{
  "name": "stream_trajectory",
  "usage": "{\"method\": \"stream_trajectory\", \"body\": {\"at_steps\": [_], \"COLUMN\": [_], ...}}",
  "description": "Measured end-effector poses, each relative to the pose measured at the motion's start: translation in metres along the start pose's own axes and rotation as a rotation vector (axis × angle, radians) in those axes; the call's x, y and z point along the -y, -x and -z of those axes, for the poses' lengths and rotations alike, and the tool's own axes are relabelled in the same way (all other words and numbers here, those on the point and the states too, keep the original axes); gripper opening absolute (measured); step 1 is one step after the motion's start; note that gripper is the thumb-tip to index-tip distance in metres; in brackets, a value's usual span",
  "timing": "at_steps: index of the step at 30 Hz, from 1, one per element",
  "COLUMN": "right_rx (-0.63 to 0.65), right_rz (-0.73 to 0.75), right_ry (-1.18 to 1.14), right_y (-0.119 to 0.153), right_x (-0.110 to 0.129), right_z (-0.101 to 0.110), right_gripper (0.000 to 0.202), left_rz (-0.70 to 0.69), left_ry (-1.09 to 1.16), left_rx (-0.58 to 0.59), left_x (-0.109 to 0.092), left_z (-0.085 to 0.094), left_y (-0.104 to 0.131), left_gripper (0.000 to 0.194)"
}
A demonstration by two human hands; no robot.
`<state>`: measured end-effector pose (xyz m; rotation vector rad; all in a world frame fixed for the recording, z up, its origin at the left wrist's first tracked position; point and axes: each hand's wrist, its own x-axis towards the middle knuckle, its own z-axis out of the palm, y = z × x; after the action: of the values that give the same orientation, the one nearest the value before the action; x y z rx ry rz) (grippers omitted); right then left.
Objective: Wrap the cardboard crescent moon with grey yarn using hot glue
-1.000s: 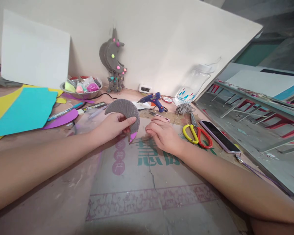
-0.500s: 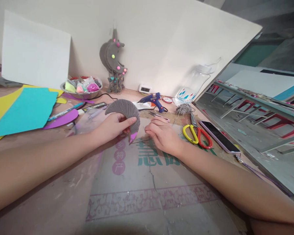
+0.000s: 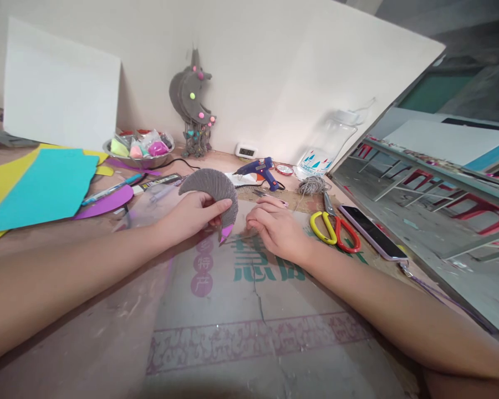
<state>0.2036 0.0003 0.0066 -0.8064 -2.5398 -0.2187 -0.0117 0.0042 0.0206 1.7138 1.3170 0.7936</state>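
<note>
A crescent moon (image 3: 211, 184) wrapped in grey yarn, its lower tip still bare purple, is pinched between the thumb and fingers of my left hand (image 3: 193, 215). Just to its right, my right hand (image 3: 276, 227) is closed, fingers curled together low over the board. A thin grey strand of yarn (image 3: 258, 296) runs down the board below that hand; the fingertips mostly hide what they grip. Behind the hands lie a blue glue gun (image 3: 260, 168) and a ball of grey yarn (image 3: 313, 186).
Scissors (image 3: 328, 224) and a phone (image 3: 374, 233) lie right of my right hand. A clear bottle (image 3: 330, 141) stands behind. Leftward are coloured sheets (image 3: 41, 188), a bowl (image 3: 139, 160) of clay bags and a hanging moon ornament (image 3: 191, 97). Printed cardboard (image 3: 249, 343) lies under my arms.
Almost nothing differs. Both hands and the crescent stay in place; the strand below my right hand has shifted very slightly.
</note>
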Motion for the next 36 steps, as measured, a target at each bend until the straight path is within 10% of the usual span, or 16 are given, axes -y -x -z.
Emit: {"method": "stream_trajectory", "body": {"at_steps": [36], "right_rx": [0.01], "right_rz": [-0.046], "right_ry": [-0.032], "right_y": [0.0], "right_x": [0.0002], "right_z": [0.0003], "right_gripper": [0.019], "left_rz": [-0.001], "left_ry": [-0.001], "left_rx": [-0.01], "left_x": [0.0011], "left_z": [-0.0008], "left_y": [-0.0008], "left_gripper": [0.043]}}
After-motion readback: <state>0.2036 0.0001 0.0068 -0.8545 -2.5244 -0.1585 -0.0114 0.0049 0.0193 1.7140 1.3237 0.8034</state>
